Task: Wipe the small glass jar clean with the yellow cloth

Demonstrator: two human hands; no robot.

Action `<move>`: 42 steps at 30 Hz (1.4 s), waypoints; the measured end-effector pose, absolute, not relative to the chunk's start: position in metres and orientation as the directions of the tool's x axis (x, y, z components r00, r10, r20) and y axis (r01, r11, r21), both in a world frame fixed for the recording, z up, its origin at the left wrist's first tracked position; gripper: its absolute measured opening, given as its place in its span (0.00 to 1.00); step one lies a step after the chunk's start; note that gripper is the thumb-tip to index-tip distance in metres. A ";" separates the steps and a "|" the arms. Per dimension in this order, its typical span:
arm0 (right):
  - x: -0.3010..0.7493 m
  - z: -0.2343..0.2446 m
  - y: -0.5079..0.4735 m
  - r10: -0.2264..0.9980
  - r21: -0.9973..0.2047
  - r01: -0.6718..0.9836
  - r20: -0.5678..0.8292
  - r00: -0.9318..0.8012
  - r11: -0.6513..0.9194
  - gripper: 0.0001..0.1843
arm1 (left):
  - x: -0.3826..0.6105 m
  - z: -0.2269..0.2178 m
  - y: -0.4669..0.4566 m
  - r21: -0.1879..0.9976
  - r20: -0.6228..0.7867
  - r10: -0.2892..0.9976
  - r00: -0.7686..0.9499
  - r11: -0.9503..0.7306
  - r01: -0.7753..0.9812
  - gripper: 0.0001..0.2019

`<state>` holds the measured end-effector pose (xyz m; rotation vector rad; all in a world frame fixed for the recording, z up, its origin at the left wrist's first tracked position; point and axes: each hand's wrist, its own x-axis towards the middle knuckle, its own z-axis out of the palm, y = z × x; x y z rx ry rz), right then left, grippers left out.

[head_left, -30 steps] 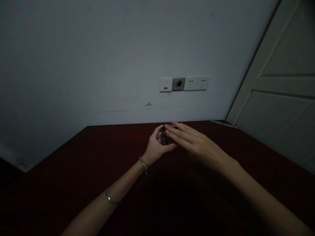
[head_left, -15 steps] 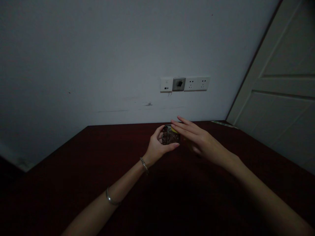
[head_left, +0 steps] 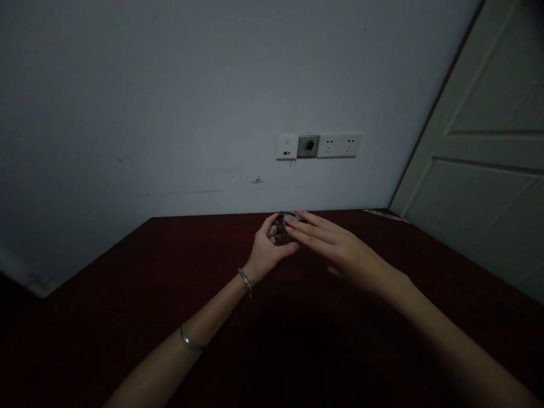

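My left hand (head_left: 264, 252) is wrapped round a small, dark brown, shiny container (head_left: 280, 233) that looks like see-through glass or plastic. Its thumb runs along the near side and its fingers go behind. From the right, my right hand (head_left: 334, 241) lies across the container's top and right side, fingers stretched out and close together. Those fingers hide much of the container, and its exact kind does not show. My right thumb is mostly hidden beneath the hand.
Both hands are over a dark red table (head_left: 178, 255) that meets a pale wall (head_left: 191, 113). A row of sockets and a switch (head_left: 318, 146) is on the wall. A panelled door (head_left: 493, 136) stands at the right, near a thin patterned strip (head_left: 385, 215) on the table's back edge.
My right hand has moved left and farther over the container, covering more of it. A yellow patch beneath its fingertips no longer shows. My left hand has shifted slightly left with the container.
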<state>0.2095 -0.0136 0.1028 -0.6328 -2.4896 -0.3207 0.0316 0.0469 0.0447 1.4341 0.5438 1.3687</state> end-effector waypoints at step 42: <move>0.214 0.097 -0.007 0.434 -0.085 0.481 0.584 -0.685 0.873 0.47 | 0.033 0.052 0.039 0.871 0.370 0.886 0.278 -0.226 -0.437 0.32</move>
